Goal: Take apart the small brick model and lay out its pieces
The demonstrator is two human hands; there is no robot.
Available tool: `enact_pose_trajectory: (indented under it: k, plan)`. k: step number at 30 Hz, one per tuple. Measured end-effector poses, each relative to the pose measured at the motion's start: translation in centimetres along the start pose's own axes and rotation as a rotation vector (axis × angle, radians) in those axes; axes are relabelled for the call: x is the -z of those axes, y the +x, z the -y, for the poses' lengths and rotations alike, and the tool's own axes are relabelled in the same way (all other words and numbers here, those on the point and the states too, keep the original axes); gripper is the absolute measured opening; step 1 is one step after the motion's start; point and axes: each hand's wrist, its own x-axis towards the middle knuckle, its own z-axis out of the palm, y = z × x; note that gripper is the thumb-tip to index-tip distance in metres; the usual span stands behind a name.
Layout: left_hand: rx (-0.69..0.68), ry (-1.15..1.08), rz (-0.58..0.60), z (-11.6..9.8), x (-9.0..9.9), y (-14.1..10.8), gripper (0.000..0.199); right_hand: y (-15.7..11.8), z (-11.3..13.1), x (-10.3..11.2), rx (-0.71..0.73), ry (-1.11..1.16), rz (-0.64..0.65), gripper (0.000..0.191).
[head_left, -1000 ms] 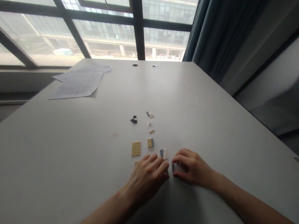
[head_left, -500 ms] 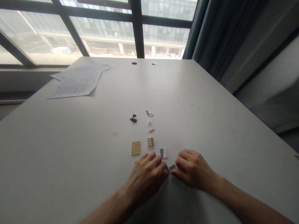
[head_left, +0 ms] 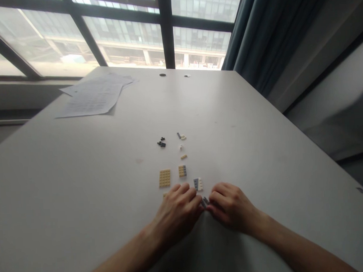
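Note:
My left hand (head_left: 180, 204) is closed on a small grey building brick (head_left: 203, 204), mostly covered by its fingers. Close against it, my right hand (head_left: 228, 204) pinches another dark grey building brick (head_left: 206, 200). The two pieces sit side by side between my fingertips; whether they touch I cannot tell. Just beyond my fingers lies a grey and white studded piece (head_left: 198, 184). A tan plate (head_left: 164, 178) and a tan and grey block (head_left: 182, 171) lie past my left hand. Part of a tan piece (head_left: 165, 195) peeks out beside the left knuckles.
Farther up the white table (head_left: 96, 176) are a thin tan piece (head_left: 184, 156), a small white piece (head_left: 181, 147), several black pieces (head_left: 162, 144) and a grey strip (head_left: 178, 135) beside a cream piece (head_left: 183, 137). Paper sheets (head_left: 92, 97) lie at the far left.
My right hand has moved slightly left, towards my left hand. The dark grey brick in it has turned and come closer to the other grey brick.

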Motion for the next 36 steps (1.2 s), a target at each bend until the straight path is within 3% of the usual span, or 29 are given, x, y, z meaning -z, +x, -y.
enact_pose_trajectory:
  k: [7,11,15,23,36]
  plan:
    - [-0.013,0.006,-0.014,0.1,-0.1,0.1,0.013,-0.1,-0.5,0.0,0.021,0.122,0.018,0.008]
    - [-0.019,0.015,-0.04,0.4,0.2,0.1,0.011,-0.1,-1.0,-0.1,0.01,0.155,-0.019,0.015]
    - [-0.02,-0.015,-0.102,0.8,0.7,0.0,0.013,0.2,-1.0,-0.2,0.046,0.136,-0.029,0.029]
    - [0.037,-0.098,-0.319,1.5,1.7,0.3,0.008,0.6,-0.7,-0.6,0.053,0.145,-0.009,0.022]
    - [0.119,-0.125,-0.42,3.2,3.1,-0.4,0.005,1.0,-0.8,-0.5,0.061,0.152,0.026,0.015]
